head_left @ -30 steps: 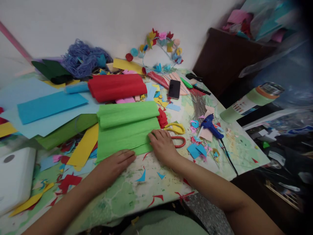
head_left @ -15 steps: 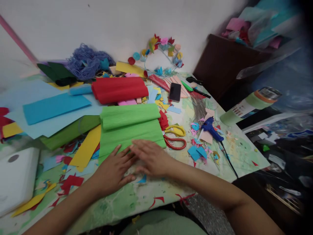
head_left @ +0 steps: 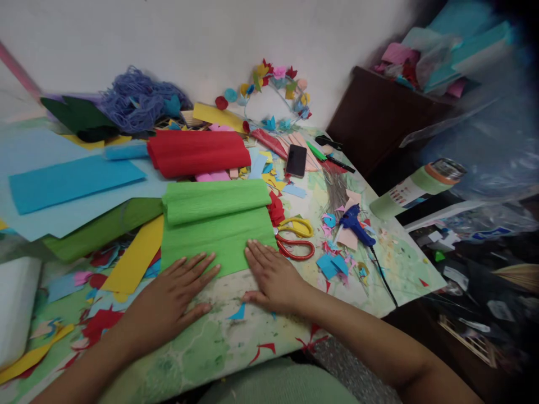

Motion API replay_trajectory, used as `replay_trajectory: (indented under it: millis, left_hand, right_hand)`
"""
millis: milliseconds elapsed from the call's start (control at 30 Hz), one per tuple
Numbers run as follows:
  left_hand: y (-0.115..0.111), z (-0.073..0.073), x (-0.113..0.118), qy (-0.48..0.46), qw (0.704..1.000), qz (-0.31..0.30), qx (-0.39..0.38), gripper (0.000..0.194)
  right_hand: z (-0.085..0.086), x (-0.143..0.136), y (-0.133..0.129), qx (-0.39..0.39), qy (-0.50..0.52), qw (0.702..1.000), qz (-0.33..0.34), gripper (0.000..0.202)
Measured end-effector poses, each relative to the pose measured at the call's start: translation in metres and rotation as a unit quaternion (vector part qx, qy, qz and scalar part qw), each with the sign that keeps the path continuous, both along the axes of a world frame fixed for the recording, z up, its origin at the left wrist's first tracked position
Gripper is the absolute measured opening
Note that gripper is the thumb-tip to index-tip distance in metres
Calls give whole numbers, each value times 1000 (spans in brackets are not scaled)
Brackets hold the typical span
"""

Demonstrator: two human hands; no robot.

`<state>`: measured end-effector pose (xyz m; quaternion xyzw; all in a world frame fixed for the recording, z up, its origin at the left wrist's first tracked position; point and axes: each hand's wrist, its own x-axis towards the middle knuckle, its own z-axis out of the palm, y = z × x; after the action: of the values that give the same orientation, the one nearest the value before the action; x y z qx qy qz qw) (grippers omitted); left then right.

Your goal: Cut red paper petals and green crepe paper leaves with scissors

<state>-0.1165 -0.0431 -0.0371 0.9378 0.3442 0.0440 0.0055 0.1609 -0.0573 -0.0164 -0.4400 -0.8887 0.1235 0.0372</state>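
A bright green sheet of crepe paper (head_left: 219, 233) lies partly unrolled on the table, its far end still in a flat roll. My left hand (head_left: 179, 289) rests flat on the sheet's near left corner, fingers stretched out. On the near right corner, my right hand (head_left: 272, 278) lies flat with the thumb apart. Neither hand grips anything. Scissors with one yellow and one red handle (head_left: 297, 248) sit just right of the sheet, their blades hidden under it. A small blue paper scrap (head_left: 238, 312) lies between my hands.
Behind the green paper is a red crepe roll (head_left: 200, 151). A phone (head_left: 296, 161), a blue glue gun (head_left: 356, 224) with its cord and a bottle (head_left: 416, 188) stand or lie rightward. Blue yarn (head_left: 141, 101) and a flower wreath (head_left: 278, 92) are at the wall. Coloured scraps litter the table.
My hands, which met at the middle of the green sheet's near edge, have moved apart to its two near corners. The view has shifted slightly.
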Motion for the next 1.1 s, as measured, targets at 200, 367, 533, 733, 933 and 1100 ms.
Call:
replay_trajectory:
  millis: [200,367,533,733,933,1100]
  left_hand:
    - [-8,-9,-30,4,997,68,46,86]
    - [-15,-11,-34,4,992,104,75,76]
    - [-8,23,-11,50,987,141,57,64]
    - [9,75,63,73,981,176,20,36]
    - [19,62,112,0,987,142,-72,35]
    - [25,49,115,-36,987,139,-76,29]
  right_hand:
    - [-5,6,-6,16,-1,998,-52,89]
    - [-9,4,-10,29,11,996,-86,89]
    - [9,18,0,50,44,996,-62,71]
    - [31,57,36,102,-36,978,-180,31]
    - [28,65,45,94,-64,981,-159,31]
    - [28,65,49,75,-75,983,-153,39]
